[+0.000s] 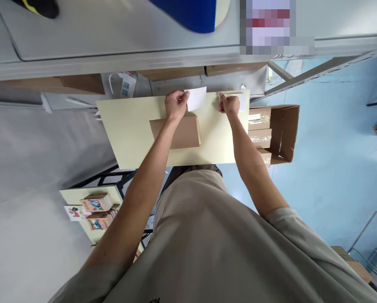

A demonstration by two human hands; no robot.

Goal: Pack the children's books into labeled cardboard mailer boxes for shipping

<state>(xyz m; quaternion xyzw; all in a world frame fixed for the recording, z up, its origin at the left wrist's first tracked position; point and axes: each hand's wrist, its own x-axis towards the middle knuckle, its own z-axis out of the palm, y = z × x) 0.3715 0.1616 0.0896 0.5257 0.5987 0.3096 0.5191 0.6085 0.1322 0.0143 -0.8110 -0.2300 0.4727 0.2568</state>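
My left hand [176, 105] pinches a small white paper sheet [197, 99] by its left edge, thumb on top. The sheet is held above the cream tabletop [128, 139], near its far edge. Just below that hand lies a flat brown cardboard box [186, 134], partly covered by my left forearm. My right hand [230, 104] is closed with curled fingers over more white paper [241, 102] at the table's far right corner. Whatever those fingers grip, if anything, is hidden.
An open carton [284, 134] with taped brown boxes [259, 138] stands against the table's right side. Beyond the far edge are a grey shelf [128, 54] and a power strip [127, 85]. Stacked books [96, 204] sit on a smaller table at lower left.
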